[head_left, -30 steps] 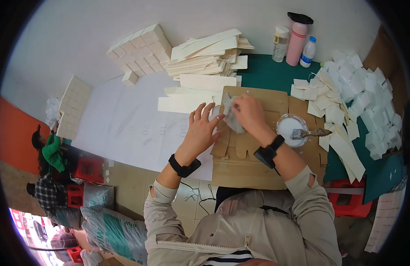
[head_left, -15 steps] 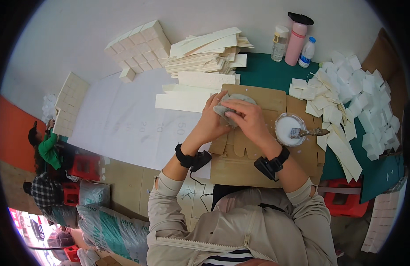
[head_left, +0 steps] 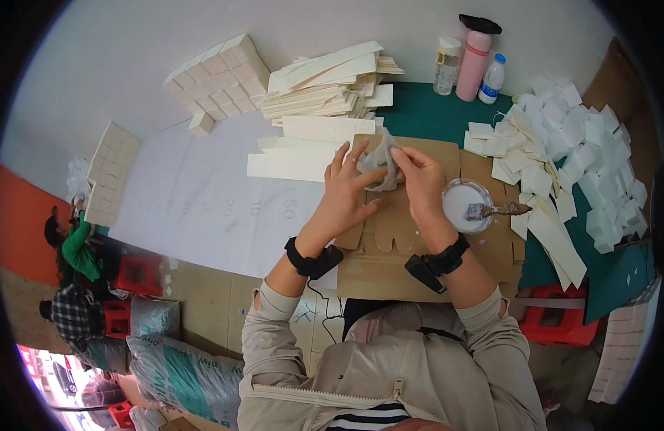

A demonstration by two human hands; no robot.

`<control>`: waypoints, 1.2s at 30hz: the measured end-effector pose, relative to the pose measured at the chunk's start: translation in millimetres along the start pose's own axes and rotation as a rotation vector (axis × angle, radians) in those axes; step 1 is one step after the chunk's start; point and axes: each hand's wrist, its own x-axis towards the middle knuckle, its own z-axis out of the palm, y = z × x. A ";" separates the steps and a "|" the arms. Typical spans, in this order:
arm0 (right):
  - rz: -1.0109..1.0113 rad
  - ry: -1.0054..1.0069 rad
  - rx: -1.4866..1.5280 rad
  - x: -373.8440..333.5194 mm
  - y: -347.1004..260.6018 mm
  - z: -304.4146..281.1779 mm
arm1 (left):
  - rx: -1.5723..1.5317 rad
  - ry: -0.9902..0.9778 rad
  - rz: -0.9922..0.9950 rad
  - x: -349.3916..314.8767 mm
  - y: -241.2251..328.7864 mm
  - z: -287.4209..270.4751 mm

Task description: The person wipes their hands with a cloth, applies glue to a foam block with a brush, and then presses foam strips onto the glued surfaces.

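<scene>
A crumpled grey cloth (head_left: 381, 164) is held up over the brown cardboard sheet (head_left: 389, 276). My right hand (head_left: 422, 184) pinches its right edge between thumb and fingers. My left hand (head_left: 345, 191) has its fingers spread, one of them reaching across against the cloth. To the right of my right hand stands a round tub of white paste (head_left: 457, 205). A brush (head_left: 506, 210) lies across its rim, bristles over the paste and handle pointing right.
Cream strips (head_left: 325, 82) are piled at the back, beside stacked white boxes (head_left: 221, 79). Loose cream pieces (head_left: 515, 140) and white boxes (head_left: 597, 165) heap up at the right. A pink bottle (head_left: 473, 65) stands between two others. Two people sit at far left.
The cloth has gone from a flattened wad between both hands to a loose, raised shape. My left fingers have spread apart, and my right hand has shifted right, pinching the cloth's edge.
</scene>
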 end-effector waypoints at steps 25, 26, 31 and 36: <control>-0.213 0.055 -0.026 13.2 2.8 -14.8 | -1.098 -0.044 -0.310 -9.1 -1.0 -23.7; -0.203 0.066 0.037 13.3 3.0 -15.5 | -1.091 -0.059 -0.323 -8.8 -0.4 -25.0; -0.250 -0.015 0.009 3.7 -4.6 -11.3 | -1.155 -0.054 -0.385 -10.8 -0.8 -22.9; -0.866 -0.189 -0.608 -10.5 -10.5 4.7 | -1.228 -0.079 -0.363 -9.2 -3.6 -17.4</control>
